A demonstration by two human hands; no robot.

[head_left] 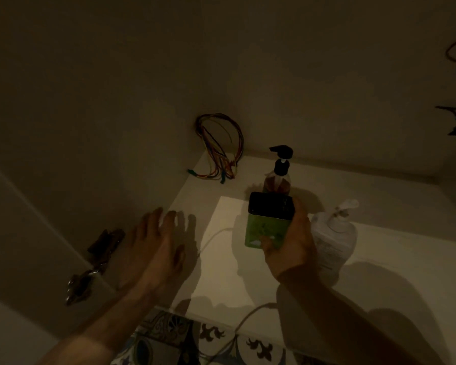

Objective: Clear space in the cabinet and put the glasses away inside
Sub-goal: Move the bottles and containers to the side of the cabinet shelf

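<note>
Dim cabinet walls fill the upper two thirds of the frame, plain and pale, meeting in a corner just left of centre. Below them the cabinet floor runs across the middle and right of the frame as a light shelf, with a brighter rectangular patch lying on it at centre. Along the bottom edge a strip of patterned tiles shows beneath the shelf front, crossed by a thin white cable.

At left, the open door slants down across the frame, carrying two metal hinges (the lower one glints).

From the lower right corner the right hand reaches in, its fingers and thumb wrapped around a green tin with a dark lid, held upright above the shelf at centre. From the lower left the left hand stretches forward with fingers spread and holding nothing, near the shelf's left edge; whether it touches the surface cannot be told.

Just right of the held tin stands a pale pump bottle, partly hidden behind the right hand. Behind the tin stands a smaller clear pump bottle with a black head and brownish contents. In the back corner a loop of coloured wires hangs from the wall down to the shelf.

No glasses appear anywhere in view.
</note>
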